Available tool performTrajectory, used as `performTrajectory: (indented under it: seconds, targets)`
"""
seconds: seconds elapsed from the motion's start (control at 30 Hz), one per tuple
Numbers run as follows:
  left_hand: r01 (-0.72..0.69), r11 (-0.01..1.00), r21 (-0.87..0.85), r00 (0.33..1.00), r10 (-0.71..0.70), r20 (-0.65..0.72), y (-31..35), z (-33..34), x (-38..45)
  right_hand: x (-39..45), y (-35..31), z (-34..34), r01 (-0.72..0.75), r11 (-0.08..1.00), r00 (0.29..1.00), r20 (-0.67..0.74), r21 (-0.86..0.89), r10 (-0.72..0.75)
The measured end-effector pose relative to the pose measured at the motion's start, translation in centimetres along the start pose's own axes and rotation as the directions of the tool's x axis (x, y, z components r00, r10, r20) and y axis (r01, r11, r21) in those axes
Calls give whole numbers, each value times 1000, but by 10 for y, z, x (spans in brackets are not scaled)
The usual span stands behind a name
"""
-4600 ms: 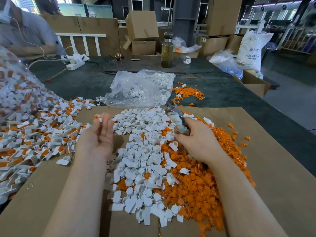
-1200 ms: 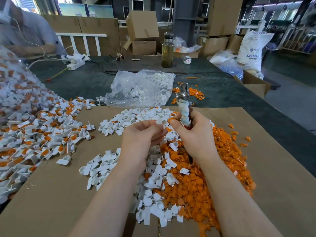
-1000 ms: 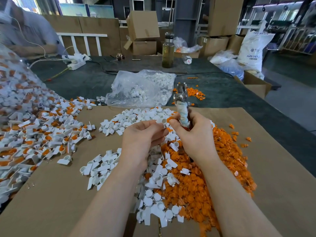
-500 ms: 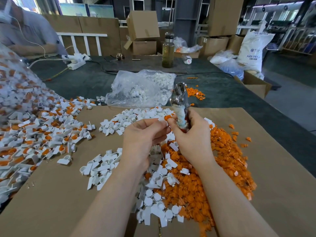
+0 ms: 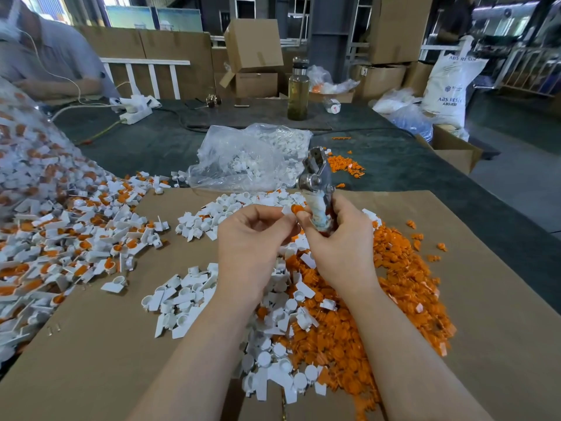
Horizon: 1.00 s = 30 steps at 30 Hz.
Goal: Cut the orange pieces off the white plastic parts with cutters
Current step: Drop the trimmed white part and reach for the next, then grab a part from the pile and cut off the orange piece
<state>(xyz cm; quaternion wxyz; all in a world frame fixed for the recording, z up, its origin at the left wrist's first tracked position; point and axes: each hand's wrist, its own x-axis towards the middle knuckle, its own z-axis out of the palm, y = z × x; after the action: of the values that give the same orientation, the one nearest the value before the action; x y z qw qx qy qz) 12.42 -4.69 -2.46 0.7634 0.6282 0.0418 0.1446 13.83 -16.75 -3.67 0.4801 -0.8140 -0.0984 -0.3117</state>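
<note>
Left hand (image 5: 255, 238): pinches one white plastic part (image 5: 287, 209) with its orange piece (image 5: 296, 209) at the fingertips, raised above the cardboard sheet (image 5: 485, 299). Right hand (image 5: 340, 238): grips the cutters (image 5: 317, 183) by the wrapped handles, metal head pointing up and away, thumb touching the orange piece. Heap of cut orange pieces (image 5: 394, 299): under the right forearm. Trimmed white parts (image 5: 182, 302): beside the left wrist. Uncut parts (image 5: 60, 238): far left of the worktop (image 5: 394, 165). Clear plastic bag (image 5: 249, 159): beyond the hands.
</note>
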Motion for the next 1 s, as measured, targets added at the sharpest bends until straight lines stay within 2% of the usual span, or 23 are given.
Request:
performTrajectory:
  seconds: [0.17,0.43,0.63,0.8,1.0]
  targets:
    - [-58,981,185,997,65,-32,-1,-1,1,1,1,-2,5,998,1000,29,-58,-3]
    - [-140,932,335,988,152,-10,0,0,1,2,-3,-3,23,995,999,37,-97,-20]
    - [-133,938,319,989,148,-23,1,1,1,2,-2,-2,14,993,998,55,-115,-8]
    - [-138,920,366,988,154,-15,0,1,1,5,-3,-4,-2,988,992,123,-153,21]
    - [-114,917,383,988,145,-53,-5,-2,4,7,-4,-8,-38,992,964,256,-121,68]
